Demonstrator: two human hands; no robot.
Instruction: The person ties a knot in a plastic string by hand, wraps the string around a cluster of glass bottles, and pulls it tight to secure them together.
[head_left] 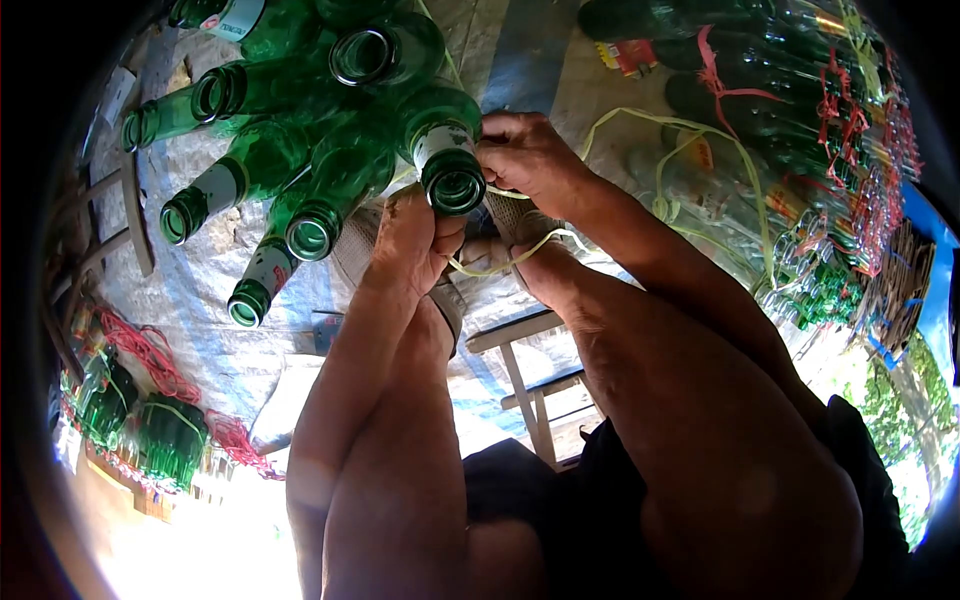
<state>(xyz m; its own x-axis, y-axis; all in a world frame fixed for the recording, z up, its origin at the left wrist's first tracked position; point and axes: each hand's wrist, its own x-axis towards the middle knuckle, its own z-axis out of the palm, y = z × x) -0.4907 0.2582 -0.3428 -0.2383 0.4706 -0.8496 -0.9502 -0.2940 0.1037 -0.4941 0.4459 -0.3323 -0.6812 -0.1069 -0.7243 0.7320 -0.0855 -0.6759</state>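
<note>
Several green glass bottles lie in a cluster at the upper left, necks toward me. One bottle (440, 140) with a worn white neck label sits between my hands. My left hand (415, 235) is below and left of its mouth, fingers curled round a pale yellow-green cord (480, 272). On the other side of the neck, my right hand (525, 160) pinches the same kind of cord, which runs behind the bottle mouth. From there the cord loops out to the right.
Stacked bottles (720, 90) with red ties line the right side. More green bottles (170, 440) and pink cord (150, 350) are at the lower left. A wooden stool (535, 405) stands between my legs. Blue-striped sheeting (300, 350) covers the ground.
</note>
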